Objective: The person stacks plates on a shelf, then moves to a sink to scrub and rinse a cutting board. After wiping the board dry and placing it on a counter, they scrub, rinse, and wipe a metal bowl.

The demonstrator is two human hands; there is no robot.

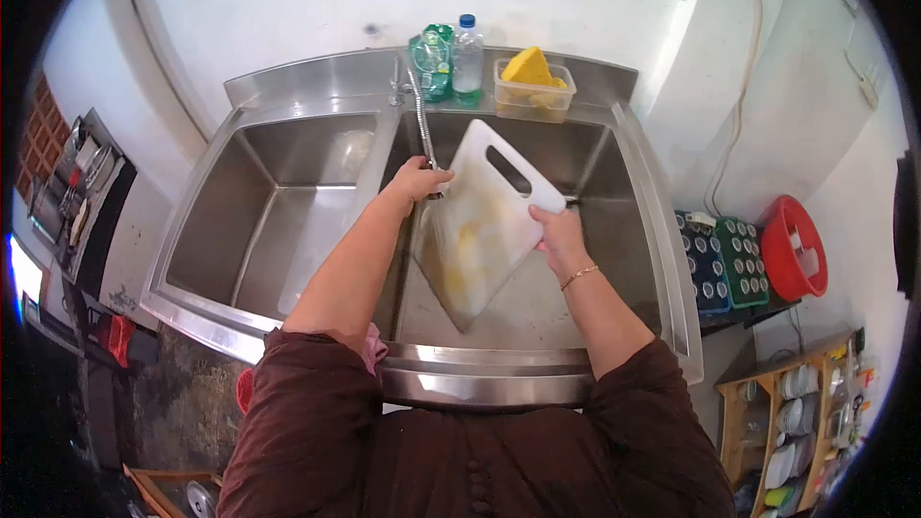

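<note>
L hand (418, 180) closed round end of flex hose (420, 115); R hand (564, 240) pinches handle-end corner of stained white board (484, 216), held tilted in/over R basin (614, 249). Green pouch (434, 62) w/ print too small to read, blue-cap btl (468, 62) w/ a bit of green liq. Clear tub (533, 96) w/ yellow sponge (527, 67).

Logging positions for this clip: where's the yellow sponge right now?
In the head view, the yellow sponge sits in a clear container, right of the bottle.
</note>
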